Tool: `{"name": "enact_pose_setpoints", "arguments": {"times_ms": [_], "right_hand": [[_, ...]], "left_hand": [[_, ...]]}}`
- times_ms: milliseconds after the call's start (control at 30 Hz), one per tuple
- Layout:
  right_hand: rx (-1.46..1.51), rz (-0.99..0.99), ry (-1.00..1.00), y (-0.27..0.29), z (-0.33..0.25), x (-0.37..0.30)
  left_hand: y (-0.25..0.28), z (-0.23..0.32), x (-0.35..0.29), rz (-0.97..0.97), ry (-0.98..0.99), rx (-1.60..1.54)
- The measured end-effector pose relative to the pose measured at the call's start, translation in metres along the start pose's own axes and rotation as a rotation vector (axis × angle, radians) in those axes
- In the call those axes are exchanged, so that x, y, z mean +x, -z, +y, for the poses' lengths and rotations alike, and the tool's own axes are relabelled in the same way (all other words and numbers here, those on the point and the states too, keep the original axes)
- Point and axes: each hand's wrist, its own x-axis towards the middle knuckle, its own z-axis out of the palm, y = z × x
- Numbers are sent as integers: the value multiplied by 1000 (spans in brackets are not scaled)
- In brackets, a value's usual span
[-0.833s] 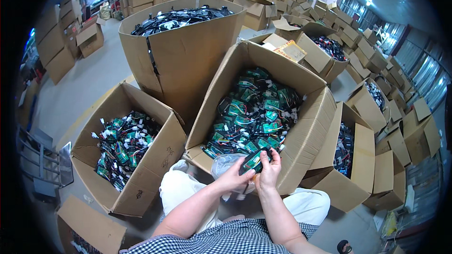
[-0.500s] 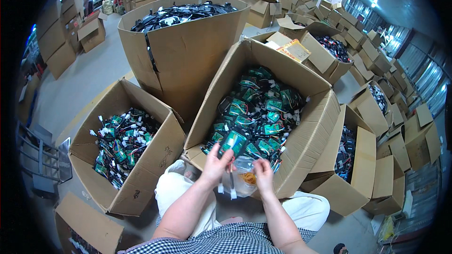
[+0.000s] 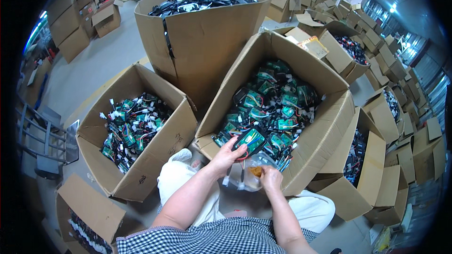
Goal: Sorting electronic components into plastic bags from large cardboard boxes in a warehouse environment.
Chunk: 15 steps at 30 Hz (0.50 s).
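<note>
My left hand point(image 3: 226, 159) is closed on a green circuit board in a black housing point(image 3: 252, 140), with the thumb on its near side. Wires with white connectors hang from it below the hand. Just right of it, my right hand point(image 3: 272, 178) has its fingers pinched together at a clear plastic bag or tub point(image 3: 250, 182) holding orange-brown rubber bands point(image 3: 255, 171). What those fingertips hold is hidden. Ahead stands an open carton point(image 3: 311, 73) with many similar boards inside. Another carton point(image 3: 160, 148), on the left, holds wired boards and white connectors.
A tall, rounded cardboard bin point(image 3: 212, 37) full of black parts stands behind the two cartons. Open cartons of parts point(image 3: 367, 171) line the right side. A metal-framed trolley point(image 3: 42, 131) is at the far left. Near my left leg sits a carton point(image 3: 92, 204) with dark parts.
The view has shifted, so the surroundings appear further right and slightly higher. My right hand has come down to the rubber bands. The board remains in my left hand, tilted differently.
</note>
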Motion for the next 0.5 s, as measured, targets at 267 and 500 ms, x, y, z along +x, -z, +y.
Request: {"name": "enact_pose_setpoints", "arguments": {"times_ms": [267, 500], "right_hand": [[618, 108, -213, 19, 11, 5], [1274, -47, -119, 56, -29, 4]], "left_hand": [[-2, -5, -8, -79, 23, -177], [-6, -14, -23, -337, 210, -42]]}}
